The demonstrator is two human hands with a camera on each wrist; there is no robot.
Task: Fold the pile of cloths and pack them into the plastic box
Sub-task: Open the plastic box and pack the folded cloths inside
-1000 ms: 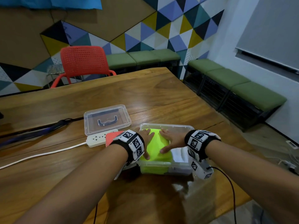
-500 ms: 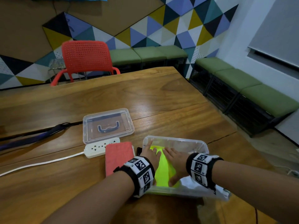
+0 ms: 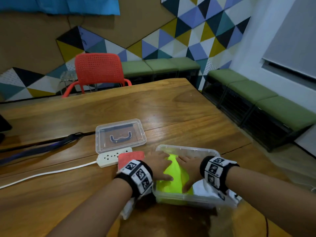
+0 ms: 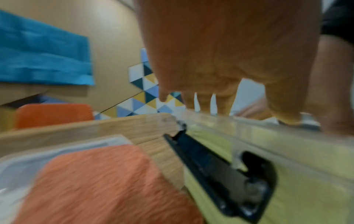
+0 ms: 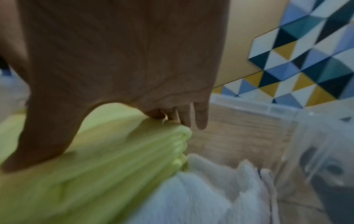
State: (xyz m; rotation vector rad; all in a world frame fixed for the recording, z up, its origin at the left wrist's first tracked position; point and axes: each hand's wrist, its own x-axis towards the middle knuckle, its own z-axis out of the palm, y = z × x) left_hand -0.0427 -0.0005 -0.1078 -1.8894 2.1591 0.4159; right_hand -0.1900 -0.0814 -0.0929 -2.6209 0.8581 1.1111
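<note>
A clear plastic box (image 3: 188, 148) stands at the near edge of the wooden table. Inside it lies a folded neon-yellow cloth (image 3: 175, 178), with a white cloth (image 3: 203, 186) beside it on the right. My left hand (image 3: 159, 165) and right hand (image 3: 189, 168) both press flat on the yellow cloth, fingers straight. The right wrist view shows the right hand (image 5: 114, 60) on the yellow cloth (image 5: 95, 166) next to the white cloth (image 5: 201, 189). A folded red cloth (image 3: 131, 156) lies on the table left of the box, also in the left wrist view (image 4: 95, 189).
The box's clear lid (image 3: 120, 135) with a blue handle lies behind the red cloth. A white power strip (image 3: 109, 158) with its cable runs off to the left. A black latch (image 4: 220, 171) hangs on the box's side. A red chair (image 3: 99, 71) stands at the far table edge.
Both hands have stayed pressed on the yellow cloth and have drawn closer together on it. The head view has tilted up, so the box sits lower in frame.
</note>
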